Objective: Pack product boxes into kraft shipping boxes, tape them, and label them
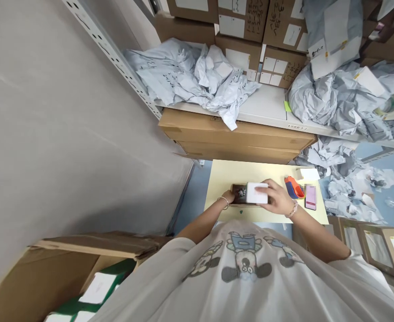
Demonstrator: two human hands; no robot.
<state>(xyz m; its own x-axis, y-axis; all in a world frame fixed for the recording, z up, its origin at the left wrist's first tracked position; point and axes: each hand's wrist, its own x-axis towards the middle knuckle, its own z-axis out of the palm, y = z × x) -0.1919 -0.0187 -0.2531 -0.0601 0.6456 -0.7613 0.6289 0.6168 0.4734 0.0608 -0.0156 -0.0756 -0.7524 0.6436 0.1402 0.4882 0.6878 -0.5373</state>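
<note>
My right hand (277, 198) is closed around a small white box (255, 193), with its fingers lying over the top. The white box covers the right part of a dark brown box (239, 193), and I cannot tell whether the two touch. Pale lettering or a design shows on the dark surface. At the left end of that brown box, my left hand (229, 197) grips the side, its fingers partly hidden. Both lie over a pale yellow tabletop (222, 172).
Right of my hands are an orange and blue tape dispenser-like object (294, 188), a phone (311, 197) and a white stack (309, 174). Behind the table stand large cartons (237, 138) under a shelf (260, 105) with grey plastic bags (190, 74). An open carton (65, 264) is at lower left.
</note>
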